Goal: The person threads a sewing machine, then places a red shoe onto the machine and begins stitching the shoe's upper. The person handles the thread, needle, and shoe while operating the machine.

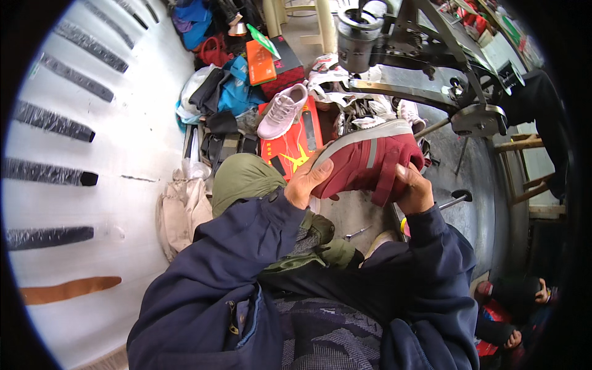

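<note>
Between my two hands is a dark red shoe with a pale grey sole edge and a strap, tilted on its side above my lap. My left hand grips one end, thumb pressed along the sole. Around the other end, by the strap, my right hand is closed. A pink sneaker sits just beyond on a red box. The far side of the red shoe and some of my fingers are hidden.
A black sewing machine stands at the far right. Bags, boxes and more shoes crowd the floor ahead. A white panel with dark strips rises at left. Another person's hands show at lower right.
</note>
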Tool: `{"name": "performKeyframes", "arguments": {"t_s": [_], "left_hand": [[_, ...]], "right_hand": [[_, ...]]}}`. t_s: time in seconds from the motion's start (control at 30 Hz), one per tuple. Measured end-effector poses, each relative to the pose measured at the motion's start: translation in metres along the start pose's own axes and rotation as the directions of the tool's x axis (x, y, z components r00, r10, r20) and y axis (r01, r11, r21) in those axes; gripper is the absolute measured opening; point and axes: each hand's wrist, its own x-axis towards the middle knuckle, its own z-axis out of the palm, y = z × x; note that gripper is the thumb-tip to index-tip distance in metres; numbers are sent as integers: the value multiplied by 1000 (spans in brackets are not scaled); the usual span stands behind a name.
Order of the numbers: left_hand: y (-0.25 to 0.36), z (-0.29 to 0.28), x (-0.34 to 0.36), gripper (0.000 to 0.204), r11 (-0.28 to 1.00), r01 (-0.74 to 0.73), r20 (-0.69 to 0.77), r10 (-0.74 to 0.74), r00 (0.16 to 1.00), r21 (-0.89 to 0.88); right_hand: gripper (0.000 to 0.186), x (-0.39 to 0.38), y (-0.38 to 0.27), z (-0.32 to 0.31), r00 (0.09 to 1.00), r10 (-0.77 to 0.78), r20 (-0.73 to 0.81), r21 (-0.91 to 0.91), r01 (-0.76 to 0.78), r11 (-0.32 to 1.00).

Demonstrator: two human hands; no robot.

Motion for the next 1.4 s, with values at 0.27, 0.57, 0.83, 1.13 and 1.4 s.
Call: {"name": "performKeyframes", "arguments": {"t_s": [0.27, 0.57, 0.83, 1.13, 1.4], "left_hand": [[-5, 18, 21, 75, 974, -167, 127, 148, 981, 155], [-16, 10, 34, 79, 963, -155, 140, 125, 982, 221], [-37, -5, 27, 75, 997, 76, -112, -79, 991, -30], [-20, -30, 43, 64, 976, -220, -444, 199, 874, 5], [-5, -30, 74, 66, 948, -259, -448, 317, 836, 186]], "right_hand": [[35, -4, -5, -5, 991, -95, -90, 241, 114, 964], [36, 14, 4, -9, 981, -71, -178, 268, 118, 956], [29, 77, 5, 0, 986, 58, -156, -163, -83, 983], [44, 158, 17, 64, 928, -347, 135, -783, 314, 537], [32, 145, -7, 57, 872, -485, 70, -820, 327, 469]]}}
